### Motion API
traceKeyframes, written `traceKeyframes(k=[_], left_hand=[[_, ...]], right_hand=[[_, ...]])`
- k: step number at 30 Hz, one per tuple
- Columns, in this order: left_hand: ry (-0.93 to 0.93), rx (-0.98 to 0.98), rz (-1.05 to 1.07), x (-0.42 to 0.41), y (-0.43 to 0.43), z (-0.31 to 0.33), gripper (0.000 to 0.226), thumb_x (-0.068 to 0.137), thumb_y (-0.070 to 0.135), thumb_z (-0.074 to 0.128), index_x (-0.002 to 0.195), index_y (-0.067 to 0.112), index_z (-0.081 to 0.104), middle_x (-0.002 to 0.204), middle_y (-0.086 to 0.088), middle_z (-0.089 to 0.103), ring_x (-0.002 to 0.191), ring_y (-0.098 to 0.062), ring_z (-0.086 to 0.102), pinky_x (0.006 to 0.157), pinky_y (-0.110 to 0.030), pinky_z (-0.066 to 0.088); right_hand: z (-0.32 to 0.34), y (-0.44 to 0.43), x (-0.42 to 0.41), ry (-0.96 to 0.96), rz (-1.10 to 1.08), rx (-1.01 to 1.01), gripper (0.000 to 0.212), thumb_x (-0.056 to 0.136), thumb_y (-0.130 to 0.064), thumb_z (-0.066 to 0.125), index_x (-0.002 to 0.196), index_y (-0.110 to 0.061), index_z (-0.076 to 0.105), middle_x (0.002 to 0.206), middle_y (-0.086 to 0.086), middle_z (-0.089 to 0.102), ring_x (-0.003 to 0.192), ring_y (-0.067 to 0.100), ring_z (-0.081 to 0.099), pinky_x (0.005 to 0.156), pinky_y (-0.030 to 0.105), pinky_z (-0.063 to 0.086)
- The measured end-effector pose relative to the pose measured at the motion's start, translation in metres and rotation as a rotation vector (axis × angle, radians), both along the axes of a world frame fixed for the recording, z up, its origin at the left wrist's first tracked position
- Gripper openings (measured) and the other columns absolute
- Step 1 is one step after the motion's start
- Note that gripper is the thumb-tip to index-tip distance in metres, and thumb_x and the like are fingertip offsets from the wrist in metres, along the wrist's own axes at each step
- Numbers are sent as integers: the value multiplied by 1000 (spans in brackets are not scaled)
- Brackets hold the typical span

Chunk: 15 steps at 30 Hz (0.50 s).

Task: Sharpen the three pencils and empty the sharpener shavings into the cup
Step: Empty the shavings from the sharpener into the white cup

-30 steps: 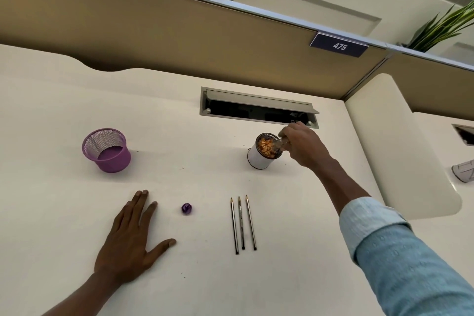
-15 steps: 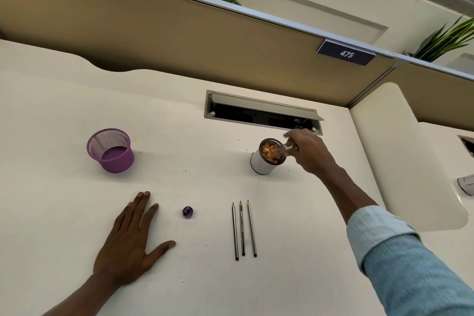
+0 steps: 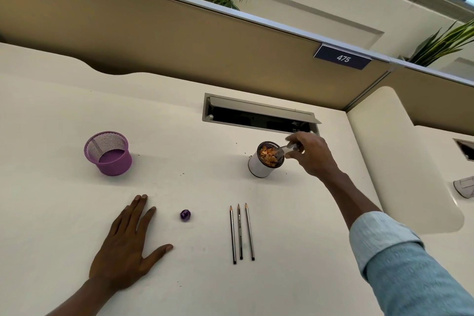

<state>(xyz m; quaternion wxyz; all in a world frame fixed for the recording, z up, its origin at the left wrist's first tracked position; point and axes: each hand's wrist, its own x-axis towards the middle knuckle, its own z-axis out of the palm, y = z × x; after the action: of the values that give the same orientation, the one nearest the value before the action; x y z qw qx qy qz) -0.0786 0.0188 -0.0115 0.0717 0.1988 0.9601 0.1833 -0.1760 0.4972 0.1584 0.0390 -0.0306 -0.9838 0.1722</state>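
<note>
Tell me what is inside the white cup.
Orange-brown shavings lie inside the white cup; the right hand tips a clear sharpener casing over its rim. Whatever lies beneath the shavings is covered.

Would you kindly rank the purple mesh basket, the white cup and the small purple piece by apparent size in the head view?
1. purple mesh basket, clearly largest.
2. white cup, narrower, at a similar distance, so the ranking seems safe.
3. small purple piece, far smallest though nearest the camera.
</note>
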Motion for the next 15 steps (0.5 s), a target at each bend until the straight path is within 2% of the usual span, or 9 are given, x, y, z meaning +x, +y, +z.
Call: traceKeyframes(k=[4,5,8,9,11,15], left_hand=[[-3,3,3,0,0,0,102,90,85,43,162,13,39,181,-6,10,168,-24,10,134,-30,-2],[-5,3,3,0,0,0,102,90,85,43,162,13,40,181,-5,10,167,-24,10,134,-30,-2],[-6,5,6,0,-1,0,102,90,85,43,162,13,39,181,-5,10,167,-24,11,134,-30,-1],[-5,6,6,0,-1,0,102,90,84,44,162,13,39,181,-5,10,167,-24,11,134,-30,0],[1,5,2,1,-1,-1,101,90,84,44,163,13,39,181,-6,11,167,-24,11,134,-30,0],[8,7,-4,0,-1,-1,101,90,83,44,162,13,40,181,-6,10,168,-24,10,134,-32,3]], right_hand=[[1,2,1,36,-37,-97,83,72,-9,95,143,-8,53,96,1,75,79,18,67,75,21,54],[1,2,1,40,-32,-90,79,72,-9,95,141,-8,56,96,2,75,79,17,67,76,21,55],[-1,4,-1,65,33,8,46,74,-9,93,117,-7,75,95,6,77,81,17,64,77,43,61],[-2,5,-1,67,38,20,42,75,-9,93,114,-7,76,96,6,77,82,17,63,77,45,60],[-4,4,0,55,24,19,50,76,-9,92,122,-8,73,98,4,77,85,17,62,78,40,57],[-8,2,1,79,38,45,46,76,-7,91,119,-7,74,98,6,77,87,20,63,77,37,54]])
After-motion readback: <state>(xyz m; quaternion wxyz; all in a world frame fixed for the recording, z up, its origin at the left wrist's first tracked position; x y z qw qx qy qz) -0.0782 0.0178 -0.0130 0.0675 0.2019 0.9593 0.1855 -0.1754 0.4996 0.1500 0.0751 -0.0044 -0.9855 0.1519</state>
